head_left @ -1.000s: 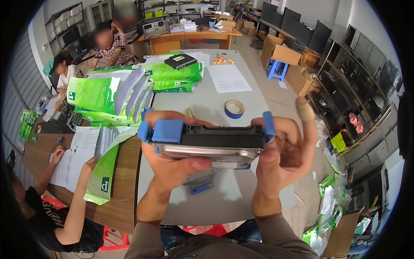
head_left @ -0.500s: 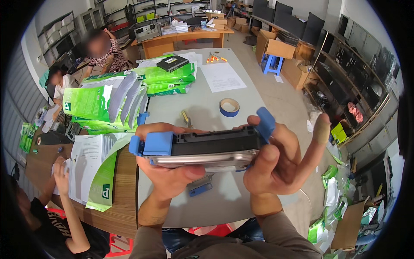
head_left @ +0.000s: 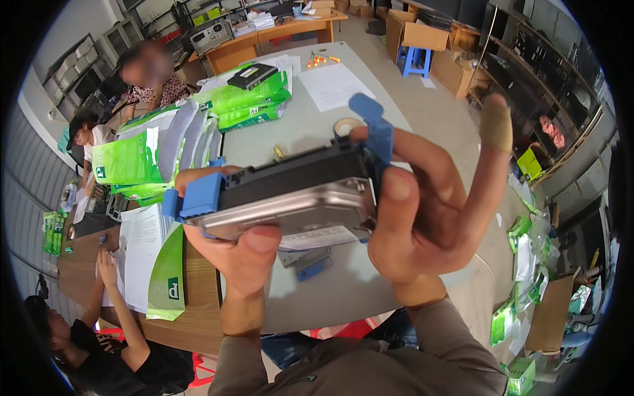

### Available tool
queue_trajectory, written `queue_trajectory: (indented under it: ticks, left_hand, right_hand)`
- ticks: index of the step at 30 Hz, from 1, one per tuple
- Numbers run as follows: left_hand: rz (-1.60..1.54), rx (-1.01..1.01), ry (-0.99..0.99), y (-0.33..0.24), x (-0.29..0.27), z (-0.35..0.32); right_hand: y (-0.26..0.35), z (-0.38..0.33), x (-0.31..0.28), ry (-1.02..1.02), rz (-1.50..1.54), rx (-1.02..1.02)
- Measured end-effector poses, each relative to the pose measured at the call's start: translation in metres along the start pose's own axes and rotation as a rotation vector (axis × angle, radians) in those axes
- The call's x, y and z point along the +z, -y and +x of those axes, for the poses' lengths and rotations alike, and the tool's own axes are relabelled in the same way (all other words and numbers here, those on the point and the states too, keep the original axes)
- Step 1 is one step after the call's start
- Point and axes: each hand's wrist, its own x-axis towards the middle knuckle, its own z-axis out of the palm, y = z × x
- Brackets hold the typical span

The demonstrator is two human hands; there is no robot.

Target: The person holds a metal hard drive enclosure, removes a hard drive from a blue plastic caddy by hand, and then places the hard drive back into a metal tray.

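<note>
A metal hard drive (head_left: pixel 297 206) with a black frame along its upper edge is held up over the table, tilted with its right end higher. My left hand (head_left: pixel 244 264) is closed around its left end, the thumb on the metal underside, beside a blue plastic end piece (head_left: pixel 201 195). At the other end, my right hand (head_left: pixel 429 224) pinches near an upright blue plastic tab (head_left: pixel 378 135), its fingers partly hidden behind the drive. One right finger with a tan wrap (head_left: pixel 496 129) points up. Beneath the drive lies a small blue-and-grey piece (head_left: pixel 313 265).
Green paper packs (head_left: pixel 135 158) are stacked at left, a black drive-like box (head_left: pixel 252 76) on top. A tape roll (head_left: pixel 345 125), printed sheet (head_left: pixel 340 87) and orange-handled tools (head_left: pixel 320 61) lie beyond. A co-worker (head_left: pixel 125 336) sits at left near a paper stack (head_left: pixel 142 254).
The drive has tilted, its left end lower and its right end raised, showing more of its metal underside. Both hands keep hold of it. My view has shifted slightly.
</note>
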Motion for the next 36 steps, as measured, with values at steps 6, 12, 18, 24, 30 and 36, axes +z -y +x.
queue_trajectory:
  ticks: [6,12,18,24,30,36]
  left_hand:
    - [0.040,0.056,0.068,-0.023,-0.001,0.012]
    - [0.857,0.566,0.359,-0.052,-0.024,0.015]
    - [1.044,0.531,0.467,-0.077,-0.031,0.009]
    - [0.825,0.365,0.499,-0.068,-0.037,0.006]
    - [0.843,0.269,0.513,-0.075,-0.041,0.007]
    - [0.785,0.277,0.533,-0.073,-0.043,0.010]
  right_hand:
    - [-0.003,-0.002,0.001,0.147,0.112,0.003]
    - [0.001,-0.001,-0.011,0.364,-0.108,-0.131]
    - [-0.003,-0.007,-0.009,0.468,-0.150,-0.316]
    - [-0.012,-0.012,-0.002,0.471,-0.057,-0.366]
    - [-0.004,-0.023,-0.006,0.508,-0.069,-0.089]
    - [0.002,-0.022,-0.006,0.503,-0.060,-0.099]
